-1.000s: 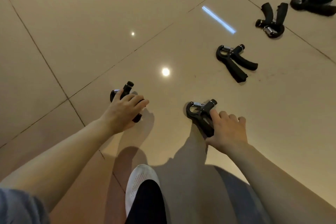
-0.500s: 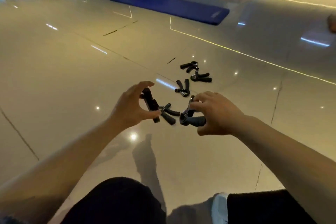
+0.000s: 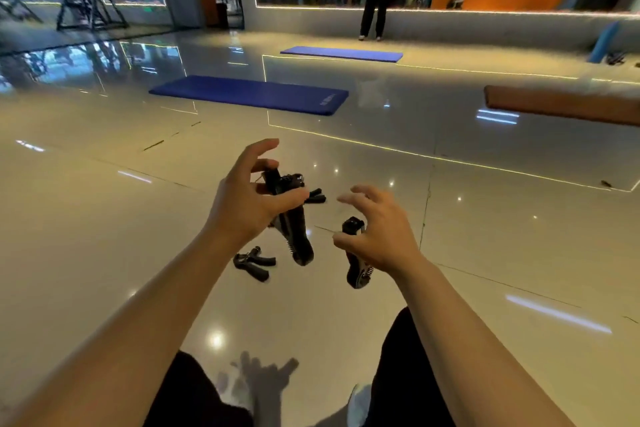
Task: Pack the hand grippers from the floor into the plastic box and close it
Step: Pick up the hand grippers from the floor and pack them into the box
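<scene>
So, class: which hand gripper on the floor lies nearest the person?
The hand gripper below the left hand, alone on the tiles; the others lie farther off or are held.

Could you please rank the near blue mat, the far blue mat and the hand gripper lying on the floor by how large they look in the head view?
1. Near blue mat
2. Far blue mat; it looks smaller, though distance may explain that.
3. Hand gripper on the floor

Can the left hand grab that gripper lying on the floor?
Probably not yet: the left hand already holds a gripper. The floor gripper lies uncovered just below it.
</scene>
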`<act>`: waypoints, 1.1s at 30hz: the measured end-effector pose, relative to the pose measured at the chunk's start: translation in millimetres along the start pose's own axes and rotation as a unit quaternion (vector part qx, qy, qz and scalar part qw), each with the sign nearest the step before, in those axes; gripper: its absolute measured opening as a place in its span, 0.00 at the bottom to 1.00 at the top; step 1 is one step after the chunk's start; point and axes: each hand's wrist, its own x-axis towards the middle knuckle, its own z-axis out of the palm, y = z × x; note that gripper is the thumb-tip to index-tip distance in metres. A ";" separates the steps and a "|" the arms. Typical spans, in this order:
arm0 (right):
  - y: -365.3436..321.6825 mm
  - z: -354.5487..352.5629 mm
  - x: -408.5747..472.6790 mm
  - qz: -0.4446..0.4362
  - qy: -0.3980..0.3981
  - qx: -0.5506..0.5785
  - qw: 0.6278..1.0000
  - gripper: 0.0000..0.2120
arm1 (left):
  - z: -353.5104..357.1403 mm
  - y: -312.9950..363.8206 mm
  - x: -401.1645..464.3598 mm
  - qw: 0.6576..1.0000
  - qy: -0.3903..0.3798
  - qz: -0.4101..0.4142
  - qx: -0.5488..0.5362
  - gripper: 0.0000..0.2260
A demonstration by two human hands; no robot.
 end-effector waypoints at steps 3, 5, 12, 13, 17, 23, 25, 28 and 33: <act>4.4 -10.8 -3.1 0.024 0.046 0.022 0.998 0.28 | 7.9 -1.9 -4.7 1.000 -0.011 0.013 0.018 0.31; 5.8 -23.6 -11.0 0.030 0.062 0.026 0.997 0.28 | 17.0 -4.0 -7.1 0.999 -0.020 0.024 0.024 0.30; 16.9 -116.2 -69.1 0.112 0.119 -0.021 0.986 0.26 | 92.5 34.8 -9.5 0.983 -0.157 0.093 -0.016 0.32; 19.7 -129.3 -82.0 0.137 0.131 -0.027 0.981 0.25 | 106.3 46.6 -11.9 0.978 -0.178 0.097 -0.038 0.32; 34.4 -179.6 -138.0 0.223 0.187 -0.061 0.955 0.26 | 162.0 101.1 -25.3 0.944 -0.274 0.162 -0.087 0.31; 55.2 -239.3 -232.1 0.330 0.283 -0.123 0.892 0.24 | 240.3 181.9 -48.3 0.874 -0.389 0.270 -0.113 0.28; 60.8 -253.5 -266.4 0.370 0.320 -0.145 0.860 0.24 | 267.4 208.8 -60.6 0.848 -0.422 0.295 -0.126 0.27; 67.3 -269.3 -312.1 0.425 0.359 -0.161 0.816 0.23 | 310.7 243.0 -82.8 0.816 -0.458 0.325 -0.135 0.26; 84.7 -292.6 -367.5 0.525 0.380 -0.183 0.739 0.25 | 383.9 281.1 -129.3 0.764 -0.525 0.340 -0.156 0.22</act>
